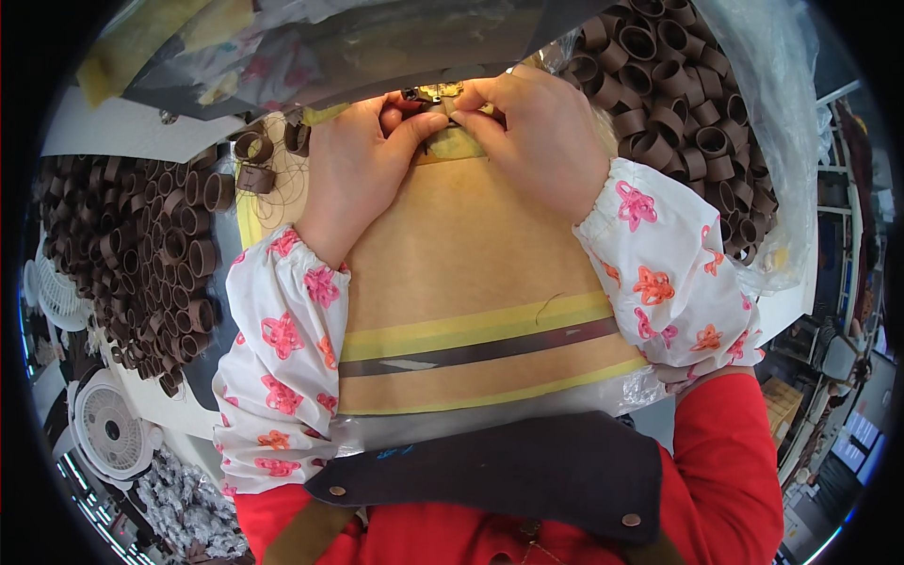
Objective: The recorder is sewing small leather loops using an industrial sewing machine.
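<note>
At the far middle, under the lit needle area (437, 92) of what looks like a sewing machine (395, 61), both of my hands are close together. My left hand (358, 165) is closed, its thumb and fingers pinching at a small brown strip (448, 111). From the other side my right hand (541, 132) grips the same strip between thumb and forefinger. The strip is mostly covered by my fingertips and seems to be of the same brown material as the loops nearby. Beneath my wrists lies a tan work surface (471, 235) with yellow and dark tape bands.
Many brown loops (141, 254) are heaped at the left, and more loops (702, 122) fill a clear plastic bag (782, 169) at the right. Two finished-looking loops (254, 177) and loose threads lie beside my left wrist. A white fan (108, 428) stands lower left.
</note>
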A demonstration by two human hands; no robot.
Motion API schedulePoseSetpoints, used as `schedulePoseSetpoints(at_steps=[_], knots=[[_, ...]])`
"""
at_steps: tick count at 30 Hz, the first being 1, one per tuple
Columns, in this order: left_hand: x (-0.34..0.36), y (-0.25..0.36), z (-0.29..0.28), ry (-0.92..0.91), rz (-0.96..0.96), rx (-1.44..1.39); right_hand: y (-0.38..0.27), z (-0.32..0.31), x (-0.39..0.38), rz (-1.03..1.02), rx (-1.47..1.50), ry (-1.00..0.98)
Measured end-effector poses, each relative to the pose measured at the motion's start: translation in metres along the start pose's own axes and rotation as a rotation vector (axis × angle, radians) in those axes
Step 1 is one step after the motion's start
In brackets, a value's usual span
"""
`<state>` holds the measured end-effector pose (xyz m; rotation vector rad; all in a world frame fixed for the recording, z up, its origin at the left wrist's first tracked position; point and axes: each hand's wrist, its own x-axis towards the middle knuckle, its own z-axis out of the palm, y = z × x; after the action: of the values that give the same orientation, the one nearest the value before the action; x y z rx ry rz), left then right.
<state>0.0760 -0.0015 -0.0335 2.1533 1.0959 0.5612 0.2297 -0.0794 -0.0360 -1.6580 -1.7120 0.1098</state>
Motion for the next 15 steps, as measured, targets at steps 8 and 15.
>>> schedulePoseSetpoints(at_steps=[8,15], knots=[[0.0023,-0.007,0.0001,0.015,0.029,-0.005,-0.0025,0.0013,0.0034,-0.005,-0.066,-0.012],[0.0015,-0.0072,-0.0025,-0.006,0.002,0.014,-0.0003,-0.0024,0.0035,0.003,-0.041,-0.047]])
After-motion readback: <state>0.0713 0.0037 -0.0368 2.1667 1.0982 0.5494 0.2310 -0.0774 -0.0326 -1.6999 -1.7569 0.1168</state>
